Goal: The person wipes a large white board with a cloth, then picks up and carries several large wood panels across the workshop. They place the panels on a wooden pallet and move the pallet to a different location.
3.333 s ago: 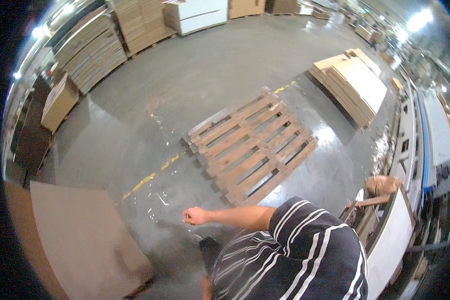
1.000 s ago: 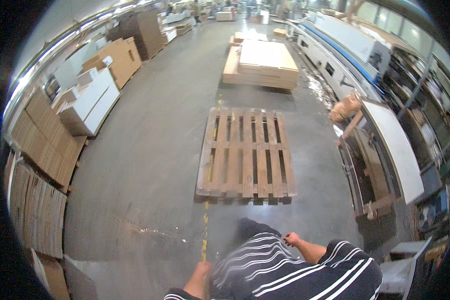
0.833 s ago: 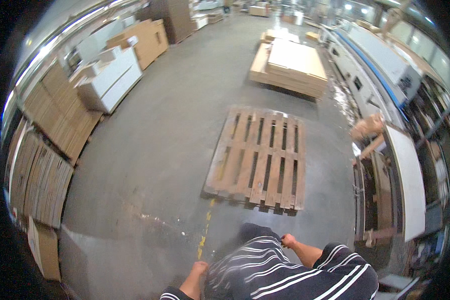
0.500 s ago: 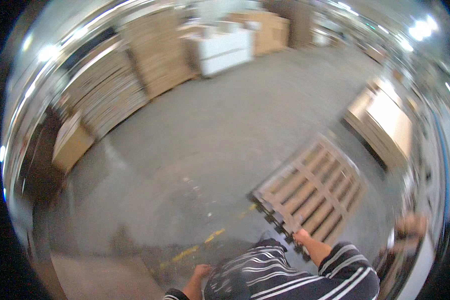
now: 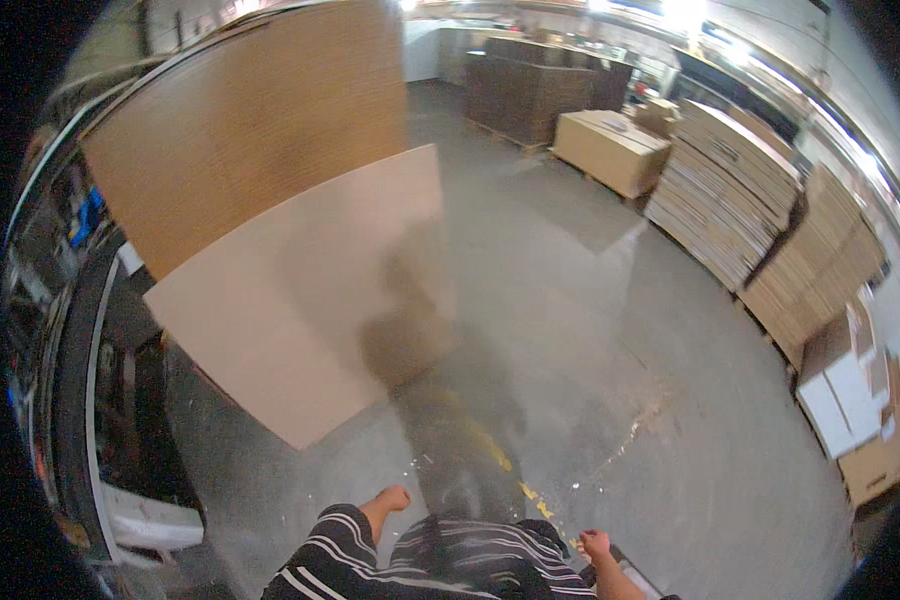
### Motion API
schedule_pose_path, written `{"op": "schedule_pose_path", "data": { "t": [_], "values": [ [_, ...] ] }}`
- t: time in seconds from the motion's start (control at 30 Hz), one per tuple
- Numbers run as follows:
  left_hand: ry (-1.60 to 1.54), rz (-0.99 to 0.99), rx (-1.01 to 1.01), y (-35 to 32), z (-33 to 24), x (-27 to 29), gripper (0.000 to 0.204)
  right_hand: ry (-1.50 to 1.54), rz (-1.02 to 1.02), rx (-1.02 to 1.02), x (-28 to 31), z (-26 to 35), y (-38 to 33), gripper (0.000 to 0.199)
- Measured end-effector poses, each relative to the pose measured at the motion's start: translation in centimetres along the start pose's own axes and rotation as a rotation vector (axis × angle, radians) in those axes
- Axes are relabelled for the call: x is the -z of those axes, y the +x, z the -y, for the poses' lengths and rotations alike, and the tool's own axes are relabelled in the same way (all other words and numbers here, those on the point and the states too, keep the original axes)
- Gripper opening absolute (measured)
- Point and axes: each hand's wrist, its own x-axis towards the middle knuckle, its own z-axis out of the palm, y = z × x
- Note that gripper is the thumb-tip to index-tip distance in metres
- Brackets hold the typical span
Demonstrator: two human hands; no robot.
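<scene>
My left hand (image 5: 395,497) hangs at my side over the grey floor, its fingers curled closed and nothing showing in them. My right hand (image 5: 595,544) is low at my right, its fingers curled. Whatever it may hold is hidden. Just behind its wrist, a dark object with a pale edge (image 5: 634,572) shows in part at the lower rim; its kind is unclear. Ahead to the left lies a large, flat, pale sheet (image 5: 320,300), nearer to my left hand but well apart from it. My shadow falls across it.
A tall brown cardboard stack (image 5: 270,130) rises behind the pale sheet. Piles of flat cardboard (image 5: 725,195) on pallets, a tan box (image 5: 610,150) and a white box (image 5: 845,405) line the right side. Dark machinery (image 5: 135,400) stands at left. Broken yellow tape (image 5: 535,500) marks the floor.
The view has swung far to the left. The wooden pallet beside my right hand has left view, and the pale sheet and brown stack have come in. Both hands remain low.
</scene>
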Motion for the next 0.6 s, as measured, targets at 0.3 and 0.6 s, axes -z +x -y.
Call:
{"op": "schedule_pose_path", "data": {
  "t": [0.3, 0.6],
  "values": [
    [-0.442, -0.384, 0.308, 0.4, 2.5, 13.3, 0.034, -0.289, 0.257, 0.000, -5.9, 13.1, 10.7, 0.022],
    [-0.516, -1.010, 0.505, 0.2, 4.2, 35.1, 0.058, -0.780, 0.177, 0.269, -9.6, 35.5, 28.6, 0.027]
  ]
}}
